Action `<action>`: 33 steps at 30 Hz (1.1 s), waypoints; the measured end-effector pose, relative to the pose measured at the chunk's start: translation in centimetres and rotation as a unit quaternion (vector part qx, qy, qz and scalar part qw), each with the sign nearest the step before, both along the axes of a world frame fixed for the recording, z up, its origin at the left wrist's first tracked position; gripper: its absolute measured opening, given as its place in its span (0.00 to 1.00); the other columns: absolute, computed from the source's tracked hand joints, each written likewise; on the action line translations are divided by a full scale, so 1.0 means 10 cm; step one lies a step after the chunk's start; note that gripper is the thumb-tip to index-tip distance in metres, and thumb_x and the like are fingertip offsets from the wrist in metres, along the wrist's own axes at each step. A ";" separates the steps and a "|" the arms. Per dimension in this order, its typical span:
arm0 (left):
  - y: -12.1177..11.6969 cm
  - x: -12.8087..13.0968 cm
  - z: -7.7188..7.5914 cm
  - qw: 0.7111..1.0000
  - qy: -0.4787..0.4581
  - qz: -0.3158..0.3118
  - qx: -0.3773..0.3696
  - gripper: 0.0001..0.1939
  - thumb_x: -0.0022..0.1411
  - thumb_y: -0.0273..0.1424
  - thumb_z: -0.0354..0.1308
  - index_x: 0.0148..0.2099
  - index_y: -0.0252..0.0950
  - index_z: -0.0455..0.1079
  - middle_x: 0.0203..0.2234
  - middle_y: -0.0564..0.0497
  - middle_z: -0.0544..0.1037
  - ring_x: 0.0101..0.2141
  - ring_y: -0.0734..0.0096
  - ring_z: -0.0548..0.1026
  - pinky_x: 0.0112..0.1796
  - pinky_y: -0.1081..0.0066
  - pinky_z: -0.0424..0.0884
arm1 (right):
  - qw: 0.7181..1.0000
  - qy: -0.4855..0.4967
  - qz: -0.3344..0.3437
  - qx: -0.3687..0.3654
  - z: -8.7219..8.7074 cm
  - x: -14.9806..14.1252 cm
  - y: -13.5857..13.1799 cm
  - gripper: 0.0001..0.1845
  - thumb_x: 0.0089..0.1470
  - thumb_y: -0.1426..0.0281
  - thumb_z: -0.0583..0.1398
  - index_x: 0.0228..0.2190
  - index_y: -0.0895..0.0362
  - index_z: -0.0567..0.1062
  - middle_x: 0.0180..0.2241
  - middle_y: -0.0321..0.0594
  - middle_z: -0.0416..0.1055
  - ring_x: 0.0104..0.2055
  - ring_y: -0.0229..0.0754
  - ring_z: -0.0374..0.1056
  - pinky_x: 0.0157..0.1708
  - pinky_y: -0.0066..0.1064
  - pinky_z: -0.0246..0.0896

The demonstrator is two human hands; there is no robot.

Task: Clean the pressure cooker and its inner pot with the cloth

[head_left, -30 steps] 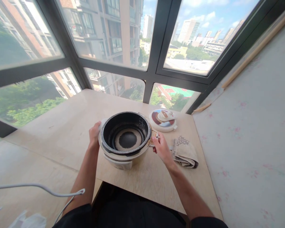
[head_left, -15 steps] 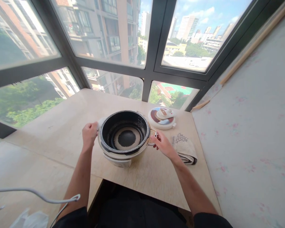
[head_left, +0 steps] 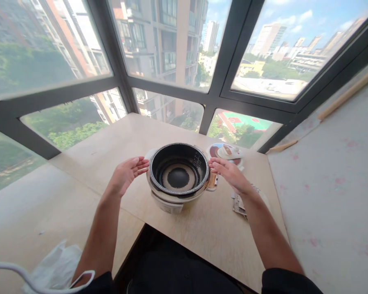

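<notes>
A white electric pressure cooker (head_left: 168,206) stands upright on the pale tabletop, its top uncovered. Inside it sits a black inner pot (head_left: 178,177) with a worn ring on its bottom and white level marks on the wall. My left hand (head_left: 127,173) is at the pot's left rim, fingers stretched out and a little apart. On the opposite side my right hand (head_left: 228,171) reaches toward the right rim with extended fingers, above the cooker's side handle (head_left: 213,182). Neither hand holds anything; whether the fingertips touch the rim I cannot tell.
Behind my right hand lies the cooker's lid (head_left: 230,152), partly hidden. A folded cloth (head_left: 239,205) is beneath my right forearm. At lower left are a crumpled plastic bag (head_left: 57,263) and a white cable (head_left: 12,267). Windows and a papered wall (head_left: 331,196) border the table.
Both hands have let go of the cooker's side handles and opened, coming up beside the inner pot's rim. The view has shifted, so everything appears farther right.
</notes>
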State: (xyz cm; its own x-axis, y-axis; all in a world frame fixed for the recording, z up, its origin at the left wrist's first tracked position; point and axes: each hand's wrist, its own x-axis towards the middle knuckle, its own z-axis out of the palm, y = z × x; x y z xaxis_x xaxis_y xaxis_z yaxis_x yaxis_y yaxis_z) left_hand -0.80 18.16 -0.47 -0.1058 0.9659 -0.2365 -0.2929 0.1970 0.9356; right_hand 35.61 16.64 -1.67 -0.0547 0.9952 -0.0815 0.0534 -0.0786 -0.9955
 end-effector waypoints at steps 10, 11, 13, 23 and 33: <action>-0.03 -0.01 0.05 0.997 -0.033 -0.034 -0.065 0.10 0.58 0.26 0.59 0.39 0.24 0.77 0.33 0.39 0.83 0.29 0.64 0.82 0.34 0.67 0.81 | 0.966 0.231 -0.034 -0.109 -0.02 0.06 0.15 0.06 0.49 0.70 0.67 0.33 0.55 0.80 0.41 0.46 0.82 0.47 0.45 0.76 0.52 0.34 0.73; -0.02 0.00 0.05 0.996 -0.044 -0.036 -0.069 0.10 0.59 0.25 0.58 0.39 0.23 0.78 0.32 0.39 0.82 0.29 0.64 0.81 0.34 0.68 0.81 | 0.960 0.250 -0.047 -0.118 -0.03 0.04 0.17 0.05 0.49 0.71 0.66 0.33 0.55 0.80 0.40 0.46 0.82 0.46 0.44 0.76 0.50 0.33 0.74; -0.01 0.02 0.05 0.995 -0.062 -0.037 -0.070 0.10 0.59 0.24 0.57 0.39 0.23 0.78 0.32 0.39 0.82 0.29 0.66 0.81 0.33 0.70 0.81 | 0.950 0.277 -0.067 -0.132 -0.03 0.01 0.22 0.06 0.50 0.74 0.64 0.33 0.55 0.79 0.37 0.46 0.81 0.42 0.43 0.77 0.45 0.31 0.76; 0.00 0.14 0.29 0.991 -0.130 -0.023 -0.019 0.11 0.58 0.22 0.56 0.40 0.23 0.79 0.31 0.41 0.80 0.29 0.70 0.78 0.31 0.75 0.79 | 0.927 0.357 -0.050 -0.098 0.27 0.00 0.24 0.10 0.49 0.80 0.62 0.34 0.57 0.77 0.36 0.45 0.80 0.36 0.40 0.76 0.35 0.26 0.77; -0.22 0.42 0.80 0.987 -0.105 -0.060 0.104 0.10 0.56 0.25 0.58 0.39 0.31 0.80 0.31 0.46 0.80 0.30 0.71 0.76 0.31 0.75 0.76 | 0.928 0.369 -0.050 -0.018 0.77 0.21 -0.02 0.17 0.45 0.78 0.62 0.40 0.58 0.79 0.35 0.42 0.80 0.35 0.39 0.76 0.36 0.27 0.77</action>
